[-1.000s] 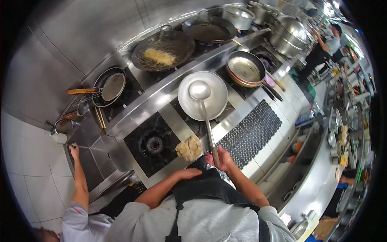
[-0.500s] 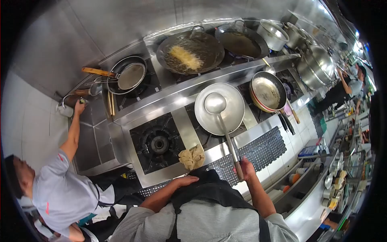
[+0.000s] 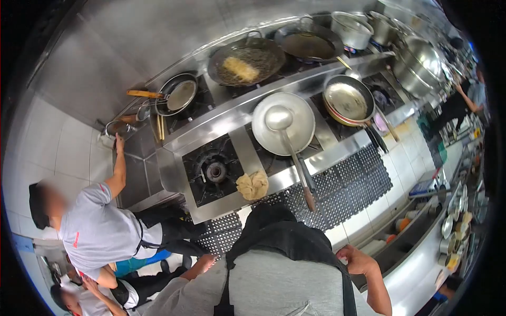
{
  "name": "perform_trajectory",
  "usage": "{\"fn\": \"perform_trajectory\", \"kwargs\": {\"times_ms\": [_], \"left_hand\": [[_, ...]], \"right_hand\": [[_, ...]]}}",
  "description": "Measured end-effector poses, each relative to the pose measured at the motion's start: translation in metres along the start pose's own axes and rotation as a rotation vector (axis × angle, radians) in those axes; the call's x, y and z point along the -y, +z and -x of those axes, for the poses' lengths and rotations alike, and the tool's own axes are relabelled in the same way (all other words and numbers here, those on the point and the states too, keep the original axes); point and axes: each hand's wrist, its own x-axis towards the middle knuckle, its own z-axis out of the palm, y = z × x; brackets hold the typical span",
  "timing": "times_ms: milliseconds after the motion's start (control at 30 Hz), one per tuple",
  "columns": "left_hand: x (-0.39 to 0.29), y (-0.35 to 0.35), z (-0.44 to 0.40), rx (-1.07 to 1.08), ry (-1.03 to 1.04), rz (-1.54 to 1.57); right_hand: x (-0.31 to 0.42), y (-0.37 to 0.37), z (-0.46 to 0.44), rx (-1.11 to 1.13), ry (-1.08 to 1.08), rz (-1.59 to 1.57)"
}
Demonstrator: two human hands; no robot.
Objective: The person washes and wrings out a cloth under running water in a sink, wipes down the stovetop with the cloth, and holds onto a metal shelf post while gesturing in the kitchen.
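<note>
Ladle (image 3: pixel 279 119) resting in silver wok (image 3: pixel 262 126), centre, dark wok (image 3: pixel 214 64), upper centre, holding golden food (image 3: pixel 241 69), left hand (image 3: pixel 203 264) and right hand (image 3: pixel 359 260), lower frame, closure indeterminable.

The person's left hand (image 3: pixel 202 266) is at seven o'clock, beside the torso (image 3: pixel 290 279); the right hand (image 3: pixel 359 261), between four and five, has its fingers (image 3: pixel 345 253) curled inward.

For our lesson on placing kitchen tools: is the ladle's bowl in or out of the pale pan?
In: the ladle has its bowl within the rim of the pale pan, its handle reaching out beyond.
</note>
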Motion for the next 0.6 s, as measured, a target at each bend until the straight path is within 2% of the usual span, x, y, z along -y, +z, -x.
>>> {"fn": "perform_trajectory", "kwargs": {"times_ms": [33, 67, 100, 133, 167, 200, 233, 267, 333, 367, 433, 467, 533, 600], "left_hand": [[-0.015, 0.005, 0.018, 0.035, 0.158, 0.043], [-0.010, 0.012, 0.014, 0.091, 0.427, 0.289], [-0.020, 0.004, -0.004, 0.172, 0.128, -0.151], [-0.020, 0.012, -0.024, 0.123, 0.036, -0.001], [-0.027, 0.026, -0.033, 0.071, -0.057, 0.154], [-0.042, 0.030, -0.032, 0.107, 0.075, 0.078], [-0.066, 0.034, -0.025, 0.131, 0.258, -0.033], [-0.096, 0.039, -0.013, 0.139, 0.422, -0.128], [-0.149, 0.051, 0.012, 0.131, 0.619, -0.221], [-0.152, 0.051, 0.003, 0.131, 0.627, -0.226], [-0.165, 0.051, -0.008, 0.192, 0.843, -0.312], [-0.169, 0.055, -0.007, 0.192, 0.848, -0.314], [-0.190, 0.068, 0.016, 0.112, 0.225, 0.118], [-0.177, 0.066, 0.002, 0.123, 0.223, 0.087]], "right_hand": [[-0.014, 0.006, 0.006, -0.006, -0.018, 0.069], [-0.010, 0.009, 0.014, -0.011, -0.034, 0.140], [-0.003, 0.010, 0.023, 0.009, 0.023, -0.038], [-0.010, 0.018, 0.029, 0.000, 0.034, -0.053], [-0.018, 0.025, 0.031, -0.003, 0.054, -0.287], [-0.023, 0.029, 0.034, -0.005, 0.068, -0.513], [-0.025, 0.032, 0.039, -0.008, 0.069, -0.515], [-0.025, 0.034, 0.042, -0.109, 0.038, -0.398], [-0.020, 0.039, 0.045, -0.316, -0.028, -0.165], [-0.015, 0.040, 0.046, -0.323, -0.030, -0.166], [-0.004, 0.040, 0.048, -0.368, -0.048, -0.226], [-0.009, 0.042, 0.049, -0.373, -0.051, -0.226], [-0.025, 0.045, 0.045, -0.399, -0.059, -0.039], [-0.035, 0.050, 0.037, -0.455, -0.136, 0.061]]}}
